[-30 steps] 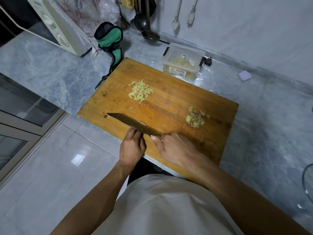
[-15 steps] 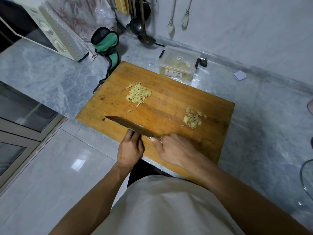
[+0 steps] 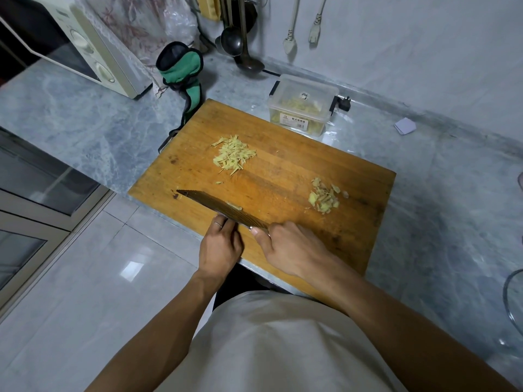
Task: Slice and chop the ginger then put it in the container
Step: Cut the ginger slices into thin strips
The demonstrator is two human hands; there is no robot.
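Note:
A wooden cutting board (image 3: 283, 165) lies on the marble counter. A pile of ginger strips (image 3: 233, 155) sits on its far left part, and a smaller pile of ginger slices (image 3: 324, 198) lies to the right. My right hand (image 3: 291, 250) grips the handle of a cleaver (image 3: 220, 206) at the board's near edge, with the blade pointing left. A ginger bit sticks to the blade. My left hand (image 3: 220, 246) touches the blade's near side with its fingertips. A clear plastic container (image 3: 302, 106) holding ginger stands behind the board.
A microwave (image 3: 85, 52) stands at the far left, with a green cloth holder (image 3: 181, 69) beside it. Ladles (image 3: 240, 43) and spoons hang on the wall. A small folded paper (image 3: 405, 126) lies to the right, and a glass bowl rim (image 3: 512, 301) shows at the right edge.
Both hands and the cleaver keep the same position at the board's near edge. Only the head camera has shifted slightly.

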